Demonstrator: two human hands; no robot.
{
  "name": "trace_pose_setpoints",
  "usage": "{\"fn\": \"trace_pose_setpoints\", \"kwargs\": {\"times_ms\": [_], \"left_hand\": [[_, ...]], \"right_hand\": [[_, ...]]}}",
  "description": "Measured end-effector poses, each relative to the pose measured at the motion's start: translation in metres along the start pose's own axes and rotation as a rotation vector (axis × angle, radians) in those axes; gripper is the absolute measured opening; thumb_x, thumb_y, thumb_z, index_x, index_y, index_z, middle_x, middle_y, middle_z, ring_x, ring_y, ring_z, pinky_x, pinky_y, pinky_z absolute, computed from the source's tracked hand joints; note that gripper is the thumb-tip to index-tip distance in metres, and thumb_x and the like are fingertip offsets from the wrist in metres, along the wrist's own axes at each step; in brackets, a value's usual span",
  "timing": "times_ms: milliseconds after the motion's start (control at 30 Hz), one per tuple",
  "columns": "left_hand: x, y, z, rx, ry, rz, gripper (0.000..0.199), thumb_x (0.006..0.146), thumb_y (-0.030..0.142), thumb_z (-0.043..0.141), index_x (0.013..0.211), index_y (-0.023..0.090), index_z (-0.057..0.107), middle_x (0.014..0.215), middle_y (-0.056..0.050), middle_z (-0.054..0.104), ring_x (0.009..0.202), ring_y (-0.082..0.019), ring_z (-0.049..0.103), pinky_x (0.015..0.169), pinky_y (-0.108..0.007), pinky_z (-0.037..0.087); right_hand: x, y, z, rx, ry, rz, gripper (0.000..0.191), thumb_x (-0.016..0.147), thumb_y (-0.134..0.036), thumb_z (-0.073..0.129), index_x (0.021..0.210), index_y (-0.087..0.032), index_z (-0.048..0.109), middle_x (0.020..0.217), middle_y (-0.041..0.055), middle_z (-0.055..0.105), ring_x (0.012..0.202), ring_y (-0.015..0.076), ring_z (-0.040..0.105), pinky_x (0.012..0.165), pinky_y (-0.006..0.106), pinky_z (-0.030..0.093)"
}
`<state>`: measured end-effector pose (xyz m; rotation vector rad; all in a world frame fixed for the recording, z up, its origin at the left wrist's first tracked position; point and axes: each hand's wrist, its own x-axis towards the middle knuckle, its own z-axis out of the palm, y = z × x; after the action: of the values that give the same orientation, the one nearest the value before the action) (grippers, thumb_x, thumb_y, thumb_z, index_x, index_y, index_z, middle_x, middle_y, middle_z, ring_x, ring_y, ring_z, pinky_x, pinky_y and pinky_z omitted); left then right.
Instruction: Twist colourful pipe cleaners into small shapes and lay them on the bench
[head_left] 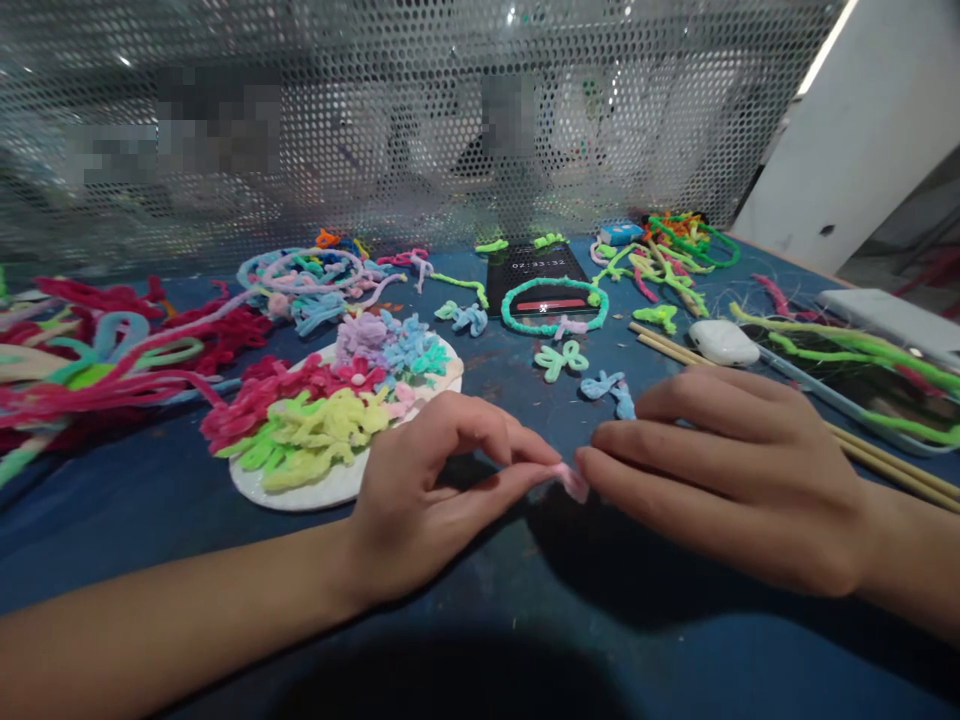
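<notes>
A short, curled piece of pale pink pipe cleaner [574, 484] is between my two hands, just above the table. The thumb and index finger of my left hand [442, 490] pinch one end of it. My right hand [742, 470] meets the other side with its fingertips, fingers close together and thumb hidden. Just beyond the right fingertips lies a blue twisted pipe-cleaner piece [609, 388], partly covered by that hand. A mint-green looped pipe-cleaner piece [561, 360] rests farther back. Left of my left hand, a white plate [300, 495] holds bunched pipe-cleaner shapes in yellow, green, red, purple and blue.
A teal pipe-cleaner ring [517, 322] overlaps a phone [536, 262] showing a timer. Wooden sticks [892, 465], a white earbud case [724, 342] and a tray of green strands [847, 365] lie at right. Red pipe cleaners [202, 335] pile up at left. Perforated metal [375, 130] stands behind.
</notes>
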<state>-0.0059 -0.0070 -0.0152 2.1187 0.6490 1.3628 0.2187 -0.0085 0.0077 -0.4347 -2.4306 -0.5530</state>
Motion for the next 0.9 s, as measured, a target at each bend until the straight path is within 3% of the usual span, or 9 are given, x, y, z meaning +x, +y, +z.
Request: {"fn": "trace_pose_setpoints", "kwargs": {"times_ms": [267, 500, 667, 900], "left_hand": [[-0.001, 0.003, 0.001, 0.030, 0.005, -0.058, 0.029, 0.079, 0.010, 0.071, 0.086, 0.025, 0.047, 0.079, 0.003, 0.072, 0.070, -0.016, 0.071, 0.067, -0.030, 0.055], [0.000, 0.005, 0.001, 0.050, -0.008, -0.136, 0.031, 0.078, 0.010, 0.071, 0.086, 0.025, 0.045, 0.081, 0.005, 0.072, 0.073, -0.012, 0.070, 0.068, -0.023, 0.055], [-0.001, 0.006, 0.001, 0.023, -0.012, -0.252, 0.033, 0.078, 0.011, 0.072, 0.086, 0.025, 0.043, 0.081, 0.007, 0.072, 0.072, -0.011, 0.071, 0.070, -0.022, 0.054], [0.001, 0.006, 0.001, 0.000, 0.008, -0.348, 0.031, 0.078, 0.011, 0.071, 0.084, 0.022, 0.043, 0.079, 0.007, 0.073, 0.072, -0.010, 0.071, 0.071, -0.020, 0.052]], "right_hand": [[0.002, -0.001, 0.005, 0.156, -0.013, 0.079, 0.020, 0.095, -0.014, 0.046, 0.087, -0.017, 0.064, 0.076, 0.0057, 0.068, 0.068, 0.0171, 0.054, 0.060, 0.033, 0.043], [0.002, -0.002, 0.013, 0.457, -0.050, 0.232, 0.014, 0.093, -0.011, 0.050, 0.089, -0.015, 0.063, 0.076, 0.0028, 0.068, 0.068, 0.0129, 0.053, 0.067, 0.027, 0.045], [0.001, 0.000, 0.014, 0.634, -0.100, 0.371, 0.013, 0.092, -0.013, 0.053, 0.092, -0.016, 0.066, 0.076, 0.0021, 0.068, 0.071, 0.0120, 0.055, 0.064, 0.023, 0.044], [0.002, 0.002, 0.011, 0.772, -0.158, 0.381, 0.016, 0.093, -0.012, 0.051, 0.100, -0.017, 0.065, 0.086, 0.0019, 0.070, 0.076, 0.0108, 0.054, 0.070, 0.023, 0.044]]}}
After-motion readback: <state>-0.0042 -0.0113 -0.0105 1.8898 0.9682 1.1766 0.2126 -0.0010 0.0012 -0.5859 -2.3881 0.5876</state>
